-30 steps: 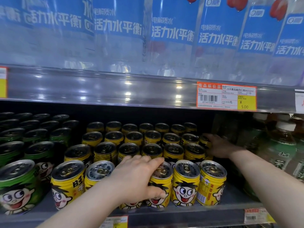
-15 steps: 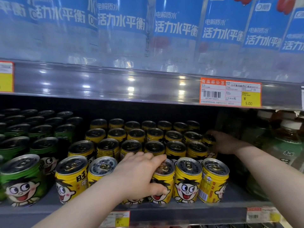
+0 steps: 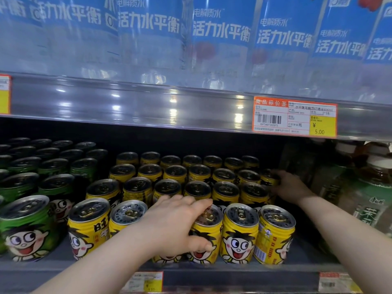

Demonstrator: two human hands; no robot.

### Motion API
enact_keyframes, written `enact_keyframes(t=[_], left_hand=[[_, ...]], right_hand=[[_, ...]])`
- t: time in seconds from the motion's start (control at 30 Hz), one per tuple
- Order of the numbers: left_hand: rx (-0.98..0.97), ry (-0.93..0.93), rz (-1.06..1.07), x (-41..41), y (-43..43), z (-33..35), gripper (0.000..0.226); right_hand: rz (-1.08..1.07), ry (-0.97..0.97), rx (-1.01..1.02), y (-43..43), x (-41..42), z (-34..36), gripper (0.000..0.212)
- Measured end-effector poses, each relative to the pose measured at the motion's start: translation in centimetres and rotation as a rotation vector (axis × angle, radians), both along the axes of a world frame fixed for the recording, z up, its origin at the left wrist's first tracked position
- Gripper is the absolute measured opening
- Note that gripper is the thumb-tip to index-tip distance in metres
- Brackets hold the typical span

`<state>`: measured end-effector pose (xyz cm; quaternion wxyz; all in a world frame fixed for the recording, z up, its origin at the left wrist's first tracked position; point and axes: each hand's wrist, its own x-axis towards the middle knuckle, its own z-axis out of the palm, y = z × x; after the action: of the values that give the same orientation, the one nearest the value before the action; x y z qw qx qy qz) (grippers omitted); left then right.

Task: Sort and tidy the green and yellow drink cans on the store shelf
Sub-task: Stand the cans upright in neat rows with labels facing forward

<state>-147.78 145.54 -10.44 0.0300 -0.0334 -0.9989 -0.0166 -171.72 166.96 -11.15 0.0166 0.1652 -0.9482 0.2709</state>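
Several rows of yellow cartoon-face cans (image 3: 239,233) fill the middle of the lower shelf (image 3: 212,270), and green cans (image 3: 27,228) of the same kind stand at the left. My left hand (image 3: 176,223) covers a front-row yellow can (image 3: 206,234), fingers over its lid and thumb across its front. Deep at the right end of the rows, my right hand (image 3: 289,186) grips a yellow can (image 3: 269,179) in dim light. Part of that can is hidden by my fingers.
Green-labelled tea bottles (image 3: 369,200) stand right of the cans, close to my right forearm. Blue-labelled water bottles (image 3: 220,35) line the upper shelf, whose metal edge carries an orange price tag (image 3: 294,116). Small tags (image 3: 146,282) sit on the lower shelf lip.
My right hand has shifted a little deeper and rightward along the yellow rows. My left hand stays on the same front can. The camera has tilted down slightly.
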Motion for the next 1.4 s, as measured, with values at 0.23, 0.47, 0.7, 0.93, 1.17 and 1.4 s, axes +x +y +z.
enact_keyframes(t=[0.23,0.47,0.7,0.93,1.17,1.4], left_hand=[[0.003,-0.001,0.001,0.1,0.1,0.2,0.086],[0.007,0.002,0.003,0.1,0.0,0.1,0.086],[0.002,0.001,0.005,0.1,0.0,0.1,0.086],[0.006,0.008,0.001,0.0,-0.1,0.0,0.087],[0.005,0.008,-0.006,0.1,-0.1,0.0,0.087],[0.009,0.004,-0.003,0.1,-0.1,0.0,0.086]], right_hand=[[0.084,0.025,-0.006,-0.9,-0.7,0.1,0.060],[0.101,0.051,0.027,-1.5,-1.3,0.1,0.060],[0.110,0.050,0.047,-1.4,-1.5,0.0,0.062],[0.115,0.034,0.053,-1.3,-1.6,0.0,0.062],[0.123,0.028,0.062,-1.3,-1.7,-0.1,0.060],[0.105,0.017,0.089,-1.4,-1.6,0.1,0.062]])
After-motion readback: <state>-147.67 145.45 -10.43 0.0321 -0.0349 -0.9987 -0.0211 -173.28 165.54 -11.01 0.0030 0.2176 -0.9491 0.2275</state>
